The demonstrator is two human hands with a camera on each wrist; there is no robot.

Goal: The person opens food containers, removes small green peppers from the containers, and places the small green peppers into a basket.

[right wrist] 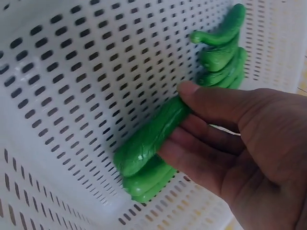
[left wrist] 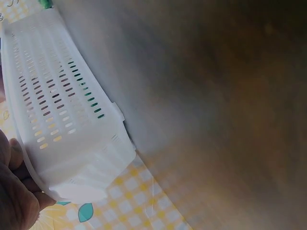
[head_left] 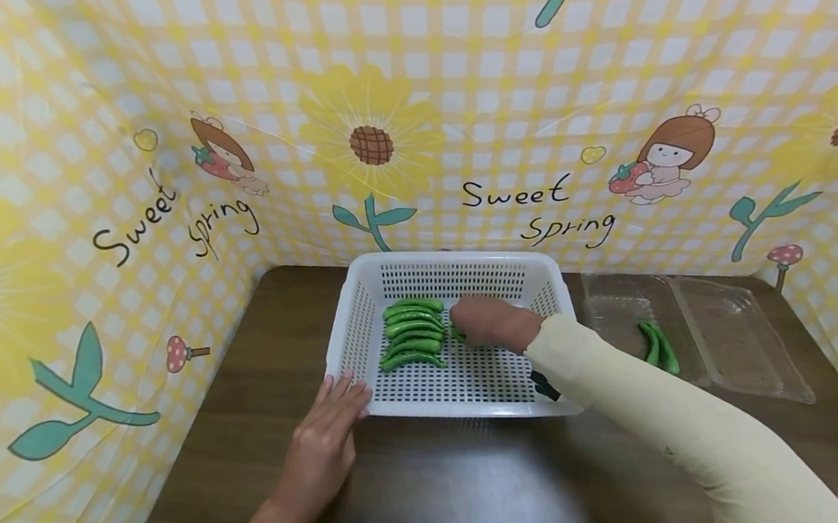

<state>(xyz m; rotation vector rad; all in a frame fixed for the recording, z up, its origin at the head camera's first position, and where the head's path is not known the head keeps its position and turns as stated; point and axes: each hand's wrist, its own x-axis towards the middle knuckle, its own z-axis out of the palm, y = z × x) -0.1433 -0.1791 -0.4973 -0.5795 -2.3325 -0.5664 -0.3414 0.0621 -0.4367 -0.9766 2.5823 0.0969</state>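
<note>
A white plastic basket [head_left: 451,412] with slotted walls stands on the table. Inside, at its left, several green chili peppers [head_left: 413,335] lie side by side in a row. My right hand [head_left: 495,323] reaches into the basket and pinches a green chili pepper [right wrist: 153,136] between thumb and fingers. Right beside that pepper lie other green chili peppers [right wrist: 148,182], partly covered by it. My left hand [head_left: 324,431] rests its fingers on the rim at the basket's near left corner; in the left wrist view that hand [left wrist: 17,191] is only partly visible.
Right of the basket lies a clear plastic clamshell box [head_left: 745,336], its lid folded out, with two green chili peppers [head_left: 659,348] in it. A yellow checked cloth [head_left: 436,41] hangs behind and beside the brown wooden table [head_left: 445,493]. My right forearm passes in front of the box.
</note>
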